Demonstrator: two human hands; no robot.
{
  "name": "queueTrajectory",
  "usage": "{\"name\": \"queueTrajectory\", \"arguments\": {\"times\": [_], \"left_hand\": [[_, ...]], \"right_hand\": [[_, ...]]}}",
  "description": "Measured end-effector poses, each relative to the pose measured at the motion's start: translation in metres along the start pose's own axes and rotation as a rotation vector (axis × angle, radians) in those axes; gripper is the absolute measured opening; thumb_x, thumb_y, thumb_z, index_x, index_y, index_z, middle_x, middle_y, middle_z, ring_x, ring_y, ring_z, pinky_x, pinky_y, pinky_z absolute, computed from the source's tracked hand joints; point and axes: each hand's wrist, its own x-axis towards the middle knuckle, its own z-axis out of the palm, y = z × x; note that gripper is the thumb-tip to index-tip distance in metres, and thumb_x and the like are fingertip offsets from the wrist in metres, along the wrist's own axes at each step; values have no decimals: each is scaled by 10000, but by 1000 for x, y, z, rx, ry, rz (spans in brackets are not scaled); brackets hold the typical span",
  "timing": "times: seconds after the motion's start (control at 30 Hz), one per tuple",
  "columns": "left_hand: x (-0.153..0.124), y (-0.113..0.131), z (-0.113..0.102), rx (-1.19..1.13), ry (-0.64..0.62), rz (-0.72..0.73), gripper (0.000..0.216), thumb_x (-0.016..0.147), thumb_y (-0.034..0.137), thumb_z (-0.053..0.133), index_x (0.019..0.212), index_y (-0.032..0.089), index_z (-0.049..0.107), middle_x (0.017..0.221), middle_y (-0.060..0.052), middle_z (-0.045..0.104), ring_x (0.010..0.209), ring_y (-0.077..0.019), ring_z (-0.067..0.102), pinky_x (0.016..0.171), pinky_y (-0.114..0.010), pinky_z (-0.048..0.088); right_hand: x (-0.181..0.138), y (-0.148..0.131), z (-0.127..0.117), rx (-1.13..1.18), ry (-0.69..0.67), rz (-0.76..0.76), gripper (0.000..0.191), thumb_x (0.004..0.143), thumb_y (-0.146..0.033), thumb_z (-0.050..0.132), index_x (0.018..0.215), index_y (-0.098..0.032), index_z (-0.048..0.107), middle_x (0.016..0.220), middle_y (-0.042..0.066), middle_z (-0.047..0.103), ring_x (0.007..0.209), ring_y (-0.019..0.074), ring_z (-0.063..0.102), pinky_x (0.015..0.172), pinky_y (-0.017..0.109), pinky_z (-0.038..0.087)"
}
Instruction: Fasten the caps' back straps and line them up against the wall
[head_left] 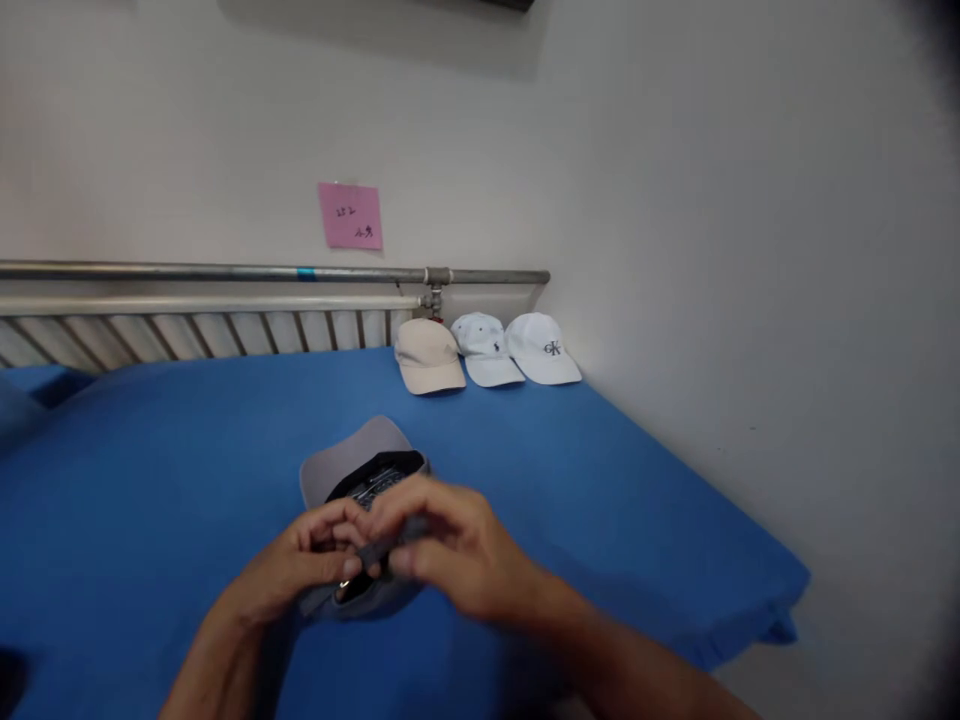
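A grey cap [358, 462] lies upside down on the blue sheet [150, 480], its brim pointing away from me and its dark inside showing. My left hand [300, 565] and my right hand [457, 545] meet over the cap's near end. Both pinch its grey back strap [379, 549], and a small metal buckle shows below the left fingers. The hands hide the near part of the cap.
Three caps stand in a row at the far edge against the wall: a beige cap [427, 356], a white cap [486, 350] and a white cap with a dark logo [544, 349]. A metal rail [225, 272] and a pink note [350, 215] lie behind. The sheet's edge drops off at right.
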Motion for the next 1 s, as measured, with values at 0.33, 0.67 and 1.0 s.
{"name": "queueTrajectory", "arguments": {"times": [0.33, 0.67, 1.0], "left_hand": [[-5, 9, -5, 13, 33, 17, 248, 719, 272, 740, 916, 169, 631, 778, -42, 704, 611, -107, 595, 557, -207, 446], [4, 6, -11, 101, 167, -69, 224, 719, 323, 741, 693, 142, 613, 631, 26, 555, 558, -64, 450, 538, -190, 326], [-2, 6, -14, 187, 159, -44, 185, 756, 321, 701, 703, 156, 637, 628, 27, 537, 575, -72, 427, 554, -201, 310]], "right_hand": [[43, 72, -19, 56, -331, 21, 162, 733, -124, 522, 786, -187, 662, 760, -18, 667, 730, 127, 571, 859, 322, 401], [35, 84, -23, 517, -29, 421, 105, 675, -160, 552, 722, -166, 646, 685, -28, 573, 648, 92, 467, 618, 228, 333], [31, 85, -25, 503, -151, 447, 24, 690, -181, 642, 682, -160, 651, 640, -42, 559, 608, 76, 441, 605, 226, 332]]}}
